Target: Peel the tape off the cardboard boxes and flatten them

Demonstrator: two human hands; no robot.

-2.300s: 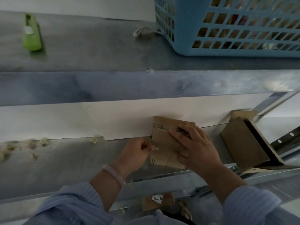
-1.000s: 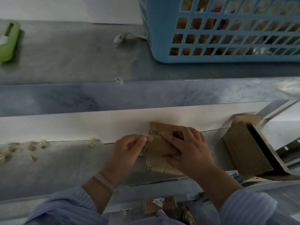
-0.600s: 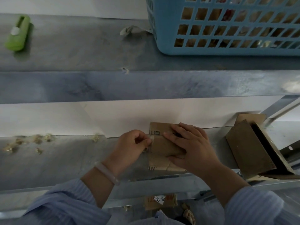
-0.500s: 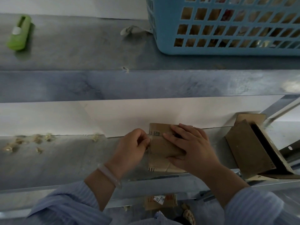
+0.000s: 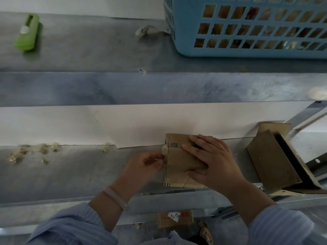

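Observation:
A small brown cardboard box (image 5: 178, 165) lies on the lower metal shelf (image 5: 70, 174). My right hand (image 5: 210, 161) lies over its right half, fingers spread and pressing it down. At the box's left edge my left hand (image 5: 143, 165) pinches a strip of clear tape, and a crumpled bit of tape (image 5: 165, 149) sticks up at the upper left corner. Another cardboard box (image 5: 272, 160) stands tilted and open at the right of the shelf.
A blue plastic basket (image 5: 247, 27) with items inside sits on the upper shelf at the right. A green utility knife (image 5: 27, 31) lies at the upper shelf's left. Scraps of tape (image 5: 31, 152) litter the lower shelf's left. More cardboard (image 5: 175, 219) lies below the shelf.
My left hand has shifted slightly left from the box edge, drawing tape away; a curled bit of tape now shows at the box's upper left corner. My right hand stays on the box.

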